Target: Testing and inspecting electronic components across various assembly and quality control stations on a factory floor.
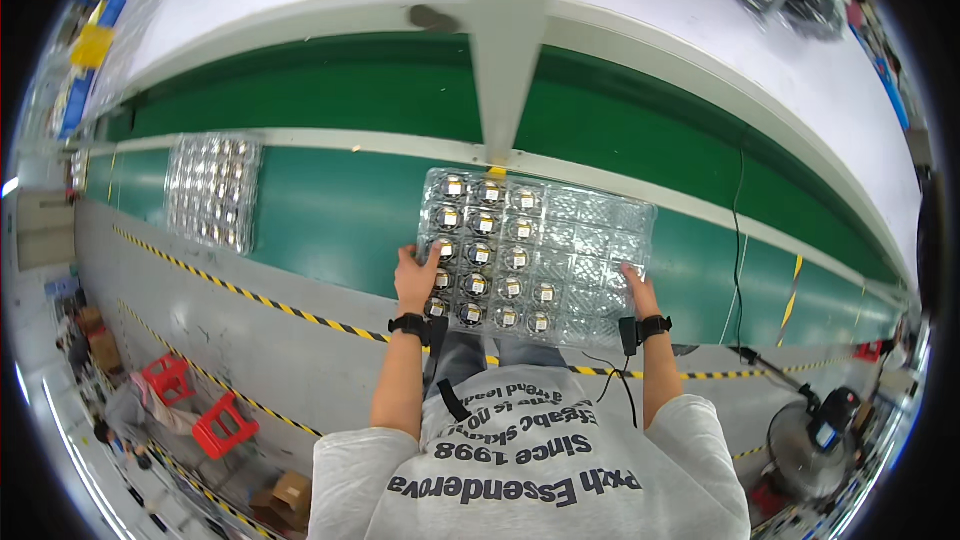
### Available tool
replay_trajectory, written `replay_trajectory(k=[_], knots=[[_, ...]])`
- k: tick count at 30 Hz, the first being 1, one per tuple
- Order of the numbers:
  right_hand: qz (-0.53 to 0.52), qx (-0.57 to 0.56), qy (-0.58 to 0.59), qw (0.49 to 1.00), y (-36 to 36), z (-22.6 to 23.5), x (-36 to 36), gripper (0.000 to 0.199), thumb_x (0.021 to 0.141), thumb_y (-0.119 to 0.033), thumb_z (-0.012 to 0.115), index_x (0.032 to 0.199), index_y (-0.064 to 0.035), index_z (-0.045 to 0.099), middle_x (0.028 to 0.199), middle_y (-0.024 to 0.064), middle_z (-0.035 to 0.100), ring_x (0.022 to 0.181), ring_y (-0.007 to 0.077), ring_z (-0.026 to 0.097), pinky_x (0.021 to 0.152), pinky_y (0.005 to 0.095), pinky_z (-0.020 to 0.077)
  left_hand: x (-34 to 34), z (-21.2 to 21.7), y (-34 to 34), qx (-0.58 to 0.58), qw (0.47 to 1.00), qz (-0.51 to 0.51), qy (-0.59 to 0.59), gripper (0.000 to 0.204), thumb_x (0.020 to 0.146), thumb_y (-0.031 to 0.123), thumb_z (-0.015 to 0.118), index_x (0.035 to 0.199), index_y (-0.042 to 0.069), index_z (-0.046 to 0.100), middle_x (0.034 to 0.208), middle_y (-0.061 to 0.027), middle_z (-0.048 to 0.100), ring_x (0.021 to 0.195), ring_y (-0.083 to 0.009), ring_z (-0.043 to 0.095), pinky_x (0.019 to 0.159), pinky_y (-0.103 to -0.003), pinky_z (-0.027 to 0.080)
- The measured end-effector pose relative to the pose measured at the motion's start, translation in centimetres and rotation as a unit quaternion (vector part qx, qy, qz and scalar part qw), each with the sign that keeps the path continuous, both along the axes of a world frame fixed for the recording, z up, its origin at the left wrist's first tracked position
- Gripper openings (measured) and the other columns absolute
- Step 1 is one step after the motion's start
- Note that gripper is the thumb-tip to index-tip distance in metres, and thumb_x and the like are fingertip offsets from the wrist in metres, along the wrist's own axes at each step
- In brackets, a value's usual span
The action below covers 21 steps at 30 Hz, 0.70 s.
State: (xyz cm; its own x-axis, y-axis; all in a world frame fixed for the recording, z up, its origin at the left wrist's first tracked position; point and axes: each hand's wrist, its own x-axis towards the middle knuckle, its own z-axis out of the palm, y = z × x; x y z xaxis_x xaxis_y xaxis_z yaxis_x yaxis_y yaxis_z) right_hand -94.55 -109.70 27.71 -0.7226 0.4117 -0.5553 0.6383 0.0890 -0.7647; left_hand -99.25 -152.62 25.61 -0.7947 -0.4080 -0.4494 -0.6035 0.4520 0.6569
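I'm in what looks like a factory: a long green worktable (pixel 330 240) runs from nine to three o'clock, black-and-yellow striped tape (pixel 310 316) marks the grey floor (pixel 300 365) at eight, a big fan (pixel 805 450) is at four, cardboard boxes (pixel 292 490) at seven.

Forearms (pixel 398 382) reach forward, roughly parallel. Left hand (pixel 414 278), right hand (pixel 640 292) well apart, both gripping, thumbs (pixel 434 255) uppermost.

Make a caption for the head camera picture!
Left hand and right hand hold a clear tray, partly filled with round parts, at a green table.
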Motion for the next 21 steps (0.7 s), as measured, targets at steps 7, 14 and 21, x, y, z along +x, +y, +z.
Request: replay_trajectory(k=[7,14,21], knots=[[0.061,-0.018,-0.054,0.997,1.4,0.5,-1.1,0.070,0.075,-0.041,0.070,0.115,0.0112,0.045,0.106,0.0131,0.058,0.090,0.0183,0.059,0.074,0.0289,0.0474,2.8,-2.1,-2.3,0.279,0.959,0.045,-0.027,0.077,0.075,0.062,0.056,0.105,-0.008,0.054,0.094,-0.0196,0.061,0.087,-0.0268,0.058,0.079,-0.035,0.043],[0.217,-0.084,-0.029,0.972,-7.1,0.9,-3.7,0.051,0.080,-0.028,0.067,0.113,0.0056,0.049,0.100,0.0114,0.060,0.083,0.0194,0.061,0.073,0.0307,0.0499,15.0,-4.6,-7.1,0.187,0.968,0.164,-0.018,0.078,0.076,0.062,0.055,0.102,-0.010,0.056,0.093,-0.0198,0.061,0.088,-0.0250,0.058,0.079,-0.035,0.044],[0.437,-0.180,-0.083,0.878,-24.9,0.8,-1.6,0.038,0.084,-0.022,0.063,0.111,0.0009,0.048,0.094,0.0100,0.060,0.078,0.0192,0.061,0.065,0.0331,0.0520,35.7,-1.7,-12.6,0.191,0.899,0.392,0.033,0.076,0.078,0.061,0.054,0.102,-0.011,0.055,0.094,-0.0185,0.061,0.089,-0.0241,0.058,0.077,-0.034,0.044]])
